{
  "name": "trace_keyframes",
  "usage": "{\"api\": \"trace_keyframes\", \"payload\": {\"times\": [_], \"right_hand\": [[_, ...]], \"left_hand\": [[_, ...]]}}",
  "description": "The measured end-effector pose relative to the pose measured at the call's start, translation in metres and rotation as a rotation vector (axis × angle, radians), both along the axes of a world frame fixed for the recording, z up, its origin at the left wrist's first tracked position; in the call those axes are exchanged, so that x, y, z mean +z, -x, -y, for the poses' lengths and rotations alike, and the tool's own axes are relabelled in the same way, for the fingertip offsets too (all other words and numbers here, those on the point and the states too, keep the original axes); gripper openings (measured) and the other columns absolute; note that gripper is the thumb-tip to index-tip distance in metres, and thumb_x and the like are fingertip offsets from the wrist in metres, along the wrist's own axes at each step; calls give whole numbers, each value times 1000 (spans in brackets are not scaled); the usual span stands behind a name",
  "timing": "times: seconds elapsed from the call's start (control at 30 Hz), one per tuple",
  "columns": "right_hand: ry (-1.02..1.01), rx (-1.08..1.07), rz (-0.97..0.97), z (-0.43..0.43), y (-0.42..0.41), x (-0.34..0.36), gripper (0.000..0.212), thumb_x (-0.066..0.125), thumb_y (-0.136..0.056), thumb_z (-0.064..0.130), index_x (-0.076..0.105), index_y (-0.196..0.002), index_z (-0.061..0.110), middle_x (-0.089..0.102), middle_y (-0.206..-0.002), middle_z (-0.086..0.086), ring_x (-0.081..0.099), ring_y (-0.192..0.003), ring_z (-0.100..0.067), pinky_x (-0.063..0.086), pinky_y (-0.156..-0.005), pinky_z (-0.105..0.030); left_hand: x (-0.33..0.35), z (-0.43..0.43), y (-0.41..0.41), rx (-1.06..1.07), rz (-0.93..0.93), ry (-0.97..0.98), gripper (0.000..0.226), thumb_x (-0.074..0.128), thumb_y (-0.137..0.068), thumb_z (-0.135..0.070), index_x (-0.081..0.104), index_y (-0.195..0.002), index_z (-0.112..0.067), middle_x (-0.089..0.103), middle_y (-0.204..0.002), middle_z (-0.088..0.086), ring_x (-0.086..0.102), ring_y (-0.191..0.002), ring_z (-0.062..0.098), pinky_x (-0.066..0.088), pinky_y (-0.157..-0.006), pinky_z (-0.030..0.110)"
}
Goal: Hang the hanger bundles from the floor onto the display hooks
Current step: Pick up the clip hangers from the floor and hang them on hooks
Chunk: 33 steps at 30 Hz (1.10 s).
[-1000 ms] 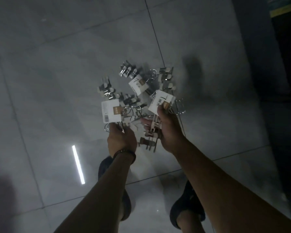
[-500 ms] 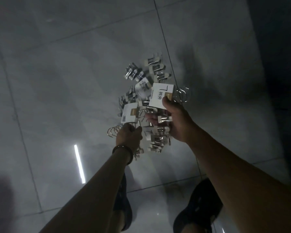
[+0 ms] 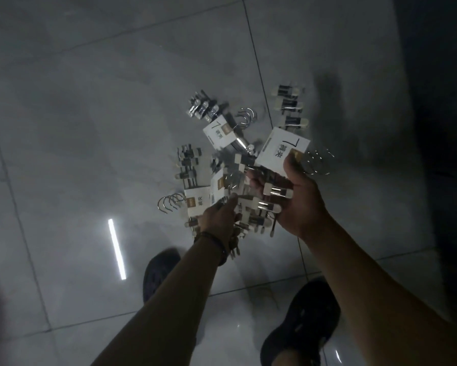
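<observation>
Gathering hanger bundles off the tiled floor (image 3: 90, 128) with both hands.

Seen from the head camera, we had our left hand (image 3: 217, 220) clenched around one hanger bundle (image 3: 198, 203), hooks pointing left, and our right hand (image 3: 298, 202) pinching another bundle (image 3: 281, 151) by its label card, likely to keep the clips from tangling; a third bundle (image 3: 219, 133) lay beyond them, apparently on the floor.

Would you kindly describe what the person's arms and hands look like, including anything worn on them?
Both forearms are bare, with no sleeves in view. The left hand has a dark braided-looking wristband at the wrist. The right hand wears nothing visible.
</observation>
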State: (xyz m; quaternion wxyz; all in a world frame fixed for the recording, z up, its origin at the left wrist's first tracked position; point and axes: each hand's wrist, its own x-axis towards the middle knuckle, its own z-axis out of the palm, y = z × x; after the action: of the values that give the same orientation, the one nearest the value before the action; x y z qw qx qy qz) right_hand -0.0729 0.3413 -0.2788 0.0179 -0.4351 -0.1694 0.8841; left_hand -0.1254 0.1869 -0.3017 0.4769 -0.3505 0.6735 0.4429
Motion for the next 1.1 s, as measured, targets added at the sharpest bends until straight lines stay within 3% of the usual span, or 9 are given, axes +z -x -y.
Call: {"api": "trace_keyframes", "payload": {"times": [0.13,0.27,0.37,0.5,0.6,0.67,0.77,0.9,1.1], "right_hand": [[72,-48,-19,-6,-11,2,64,62,-96,46,50,-146,9,64,-140,-27,62,-134,-37,54,-110,-45],[166,-124,-5,-9,-21,1,68,60,-101,51,46,-145,2,61,-143,-29,61,-134,-39,48,-115,-47],[184,-100,7,-12,-29,5,75,57,-101,59,58,-141,-4,63,-142,-27,65,-130,-32,43,-120,-43],[153,-77,32,-15,-31,9,72,51,-103,63,78,-118,-1,74,-122,-18,75,-105,-24,56,-104,-34],[152,-71,43,-11,-35,8,74,48,-103,65,63,-136,0,74,-112,-13,74,-95,-21,63,-88,-33],[137,-58,43,-10,-43,6,73,45,-104,66,61,-137,3,74,-107,-11,72,-91,-21,64,-79,-35],[129,-14,42,-9,-56,3,73,36,-104,67,64,-128,4,74,-101,-9,70,-84,-20,61,-73,-31],[-46,14,64,-7,-65,-7,74,39,-107,58,42,-156,3,64,-105,-16,63,-87,-25,58,-72,-35],[-292,15,178,1,-67,-4,52,65,-86,63,72,-126,31,77,-113,-19,77,-95,-30,64,-72,-42]], "left_hand": [[-1,-2,8,-155,-23,-29,27,69,-99,-48,69,-100,-21,71,-93,1,65,-71,13,57,-54,27],[-3,2,17,-549,-390,157,28,66,-98,-54,67,-98,-26,75,-82,-5,75,-82,19,66,-80,47],[-2,1,31,-792,-557,249,34,62,-98,-59,65,-109,-27,76,-88,-8,75,-84,17,65,-79,45],[2,-4,30,-536,-268,34,30,69,-97,-52,72,-103,-23,77,-84,-3,71,-69,12,67,-74,38],[2,-2,12,-341,-133,-105,24,68,-100,-46,69,-97,-23,77,-77,-4,63,-50,5,60,-54,28],[5,-2,2,-153,-30,-240,23,62,-105,-41,69,-100,-19,72,-66,-7,55,-44,4,50,-45,22],[5,-4,-10,-65,-22,-288,26,57,-107,-40,68,-99,-17,69,-66,-5,52,-44,6,47,-42,22],[7,-14,-23,-26,-12,-264,36,56,-108,-43,69,-112,-10,68,-83,8,52,-48,11,43,-42,23],[13,-38,-33,232,-57,-218,29,58,-107,-42,67,-108,-15,70,-90,12,59,-56,19,49,-50,28]]}}
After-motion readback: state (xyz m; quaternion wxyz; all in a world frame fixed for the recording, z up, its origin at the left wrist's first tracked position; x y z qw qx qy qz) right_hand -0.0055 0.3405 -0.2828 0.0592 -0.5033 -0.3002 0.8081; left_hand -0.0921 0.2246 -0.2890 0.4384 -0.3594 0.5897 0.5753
